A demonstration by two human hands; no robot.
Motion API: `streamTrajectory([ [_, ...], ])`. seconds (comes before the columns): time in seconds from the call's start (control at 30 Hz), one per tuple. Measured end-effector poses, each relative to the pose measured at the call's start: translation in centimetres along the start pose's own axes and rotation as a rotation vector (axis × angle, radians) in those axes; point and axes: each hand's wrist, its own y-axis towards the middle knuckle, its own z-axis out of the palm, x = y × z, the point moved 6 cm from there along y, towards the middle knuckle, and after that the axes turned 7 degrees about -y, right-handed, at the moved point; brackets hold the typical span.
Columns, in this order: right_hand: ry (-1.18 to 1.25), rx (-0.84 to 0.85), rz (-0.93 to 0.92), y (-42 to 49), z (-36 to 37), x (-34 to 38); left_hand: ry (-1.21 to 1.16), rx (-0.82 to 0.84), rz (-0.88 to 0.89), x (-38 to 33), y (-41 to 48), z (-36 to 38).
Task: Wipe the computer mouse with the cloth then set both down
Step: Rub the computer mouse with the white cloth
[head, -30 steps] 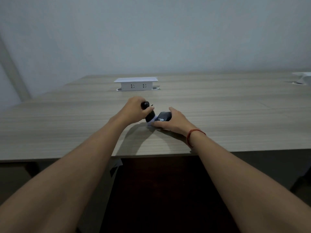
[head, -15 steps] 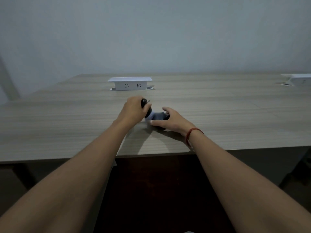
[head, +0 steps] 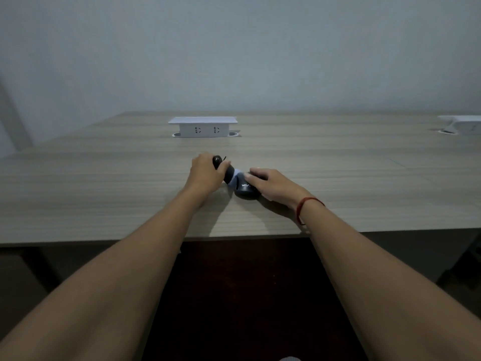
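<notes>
The right hand (head: 270, 184) is pressing the mouse (head: 244, 189) onto the table (head: 104, 194), steadying it, its grip curled over the top. The left hand (head: 207, 172) is clamping a dark object (head: 221, 165); a pale cloth (head: 235, 177) is showing between them.

A pale grey-blue wall (head: 234, 53) filled the far side of the room, plain and dimly lit. A wide desk (head: 104, 194) of light wood grain ran before it. A white pop-up socket box (head: 202, 127) stood raised at the far middle; another (head: 462, 125) at the far right. Beneath the near edge lay dark floor (head: 247, 295).
</notes>
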Motion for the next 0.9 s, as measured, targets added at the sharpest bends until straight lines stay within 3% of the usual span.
streamTrajectory([
  [0.27,-0.097,-0.103,-0.063,1.5,0.3,0.0,-0.354,0.212,-0.129,1.1,-2.7,-1.5],
  [0.47,-0.129,-0.116,-0.063,1.2,0.9,0.4,-0.152,-0.011,-0.096,1.0,-1.6,-1.1],
  [0.57,-0.147,-0.146,-0.057,1.0,0.9,0.5,-0.134,0.032,-0.091,-0.1,-1.5,-0.4],
  [0.7,-0.245,-0.233,-0.021,1.2,1.2,0.2,-0.334,0.053,-0.062,-0.9,-1.6,-1.3],
  [0.8,-0.269,-0.246,-0.023,1.1,1.4,0.2,-0.104,0.002,-0.069,0.5,-1.8,-1.2],
  [0.9,-0.282,-0.25,-0.044,1.1,1.3,0.1,-0.057,0.041,-0.03,-0.1,-1.9,-0.7],
])
